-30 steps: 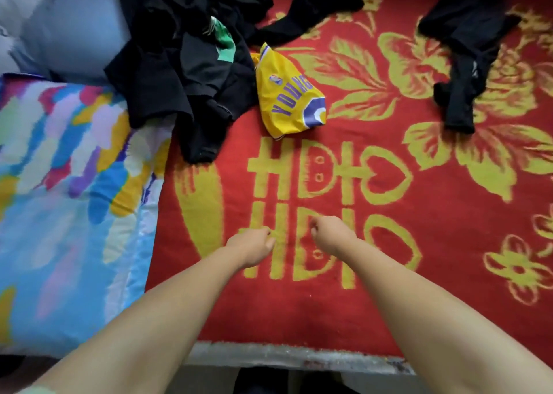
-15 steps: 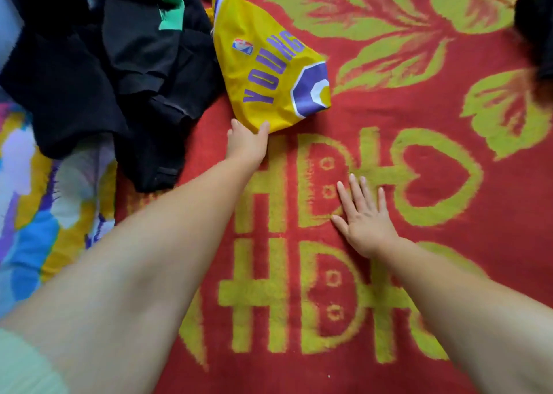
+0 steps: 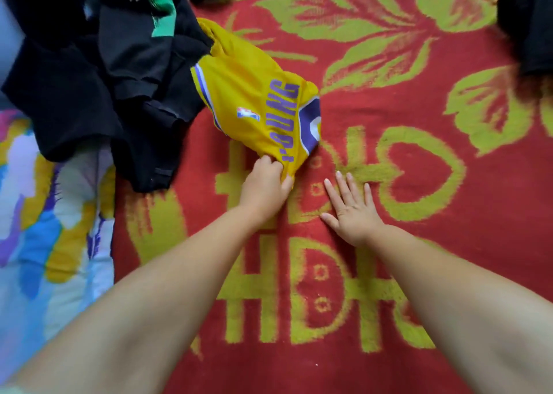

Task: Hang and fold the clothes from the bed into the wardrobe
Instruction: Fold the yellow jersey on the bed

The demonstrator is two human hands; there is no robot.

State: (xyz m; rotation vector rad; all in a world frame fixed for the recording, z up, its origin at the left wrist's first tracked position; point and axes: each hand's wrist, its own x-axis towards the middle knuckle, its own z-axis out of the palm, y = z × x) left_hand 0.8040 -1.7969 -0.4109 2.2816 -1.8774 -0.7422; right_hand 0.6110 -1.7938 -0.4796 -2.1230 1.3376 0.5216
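The yellow jersey [image 3: 257, 106] lay crumpled on the red blanket [image 3: 389, 274] that covered the bed, its far end tucked under the heap of black clothes [image 3: 98, 73] beside it. My left hand [image 3: 264, 188] had its grip pinched on the near corner of the jersey, fingers and thumb bunching the fabric. My right hand [image 3: 353, 211] lay flat on the blanket just to the right, fingers spread, touching no clothing.

I judged this to be the very start of the work: one garment picked out, nothing yet folded or hung, and the wardrobe nowhere in view. The next move, as I saw it, called for drawing the jersey free of the black heap toward me, then bringing the right hand onto it so both could spread it flat or lift it by the shoulders. The heap might drag along, since the two overlapped.

More dark clothing [image 3: 529, 25] sat at the far right edge, and a multicoloured quilt [image 3: 48, 214] lay along the left.
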